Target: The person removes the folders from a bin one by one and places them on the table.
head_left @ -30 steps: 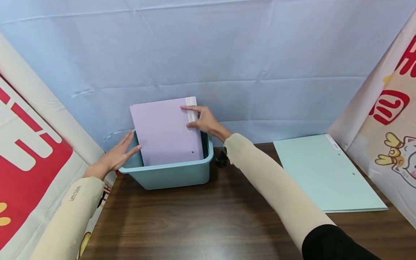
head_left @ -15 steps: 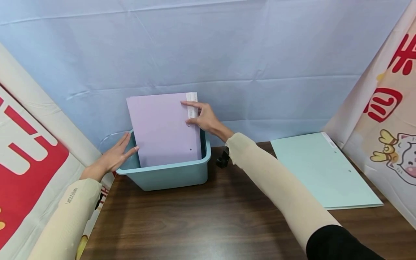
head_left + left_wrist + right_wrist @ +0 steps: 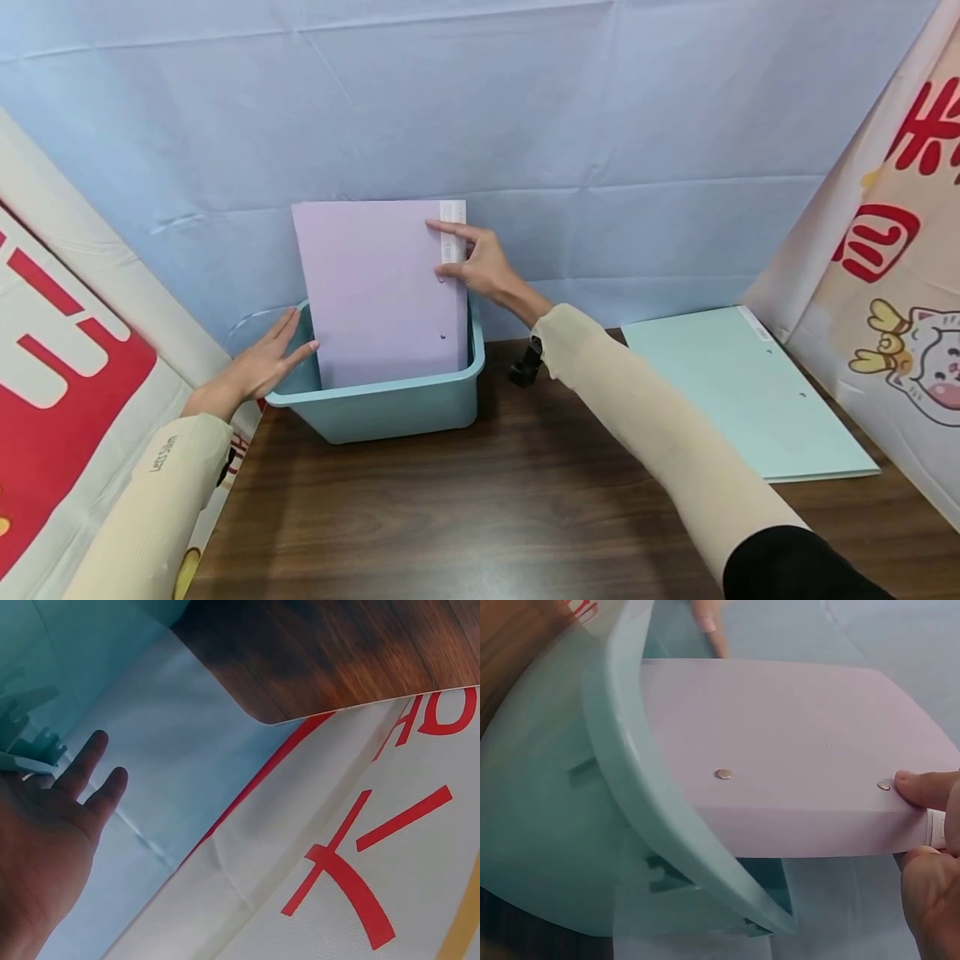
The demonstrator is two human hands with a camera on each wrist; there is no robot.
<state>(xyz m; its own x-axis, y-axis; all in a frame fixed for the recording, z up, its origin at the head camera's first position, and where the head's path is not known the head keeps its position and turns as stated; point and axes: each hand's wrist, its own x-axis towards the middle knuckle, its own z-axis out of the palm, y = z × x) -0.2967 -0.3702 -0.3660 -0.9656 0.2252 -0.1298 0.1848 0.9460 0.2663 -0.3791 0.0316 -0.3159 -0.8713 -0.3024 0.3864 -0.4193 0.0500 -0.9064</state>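
Observation:
A light purple file folder [image 3: 378, 292] stands upright in a blue-green plastic bin [image 3: 382, 408], its upper part above the rim. On its right edge is a white label [image 3: 453, 237]. My right hand [image 3: 487, 265] grips the folder at that edge, thumb and a finger across the front. In the right wrist view, the thumb presses the purple folder [image 3: 795, 735] beside a metal rivet [image 3: 883, 786]. My left hand [image 3: 255, 367] rests at the bin's left rim with fingers straight. The left wrist view shows that hand [image 3: 52, 847] against the bin wall. The folder's lower end is hidden inside.
A pale green file folder [image 3: 750, 392] lies flat at the right of the wooden table [image 3: 450, 517]. Behind hangs a blue cloth [image 3: 525, 125]; printed cloths flank both sides. The bin stands near the table's back left corner.
My right hand has raised the purple folder, whose top edge now stands higher and more level. The left hand keeps its place at the bin rim. The head view has shifted slightly.

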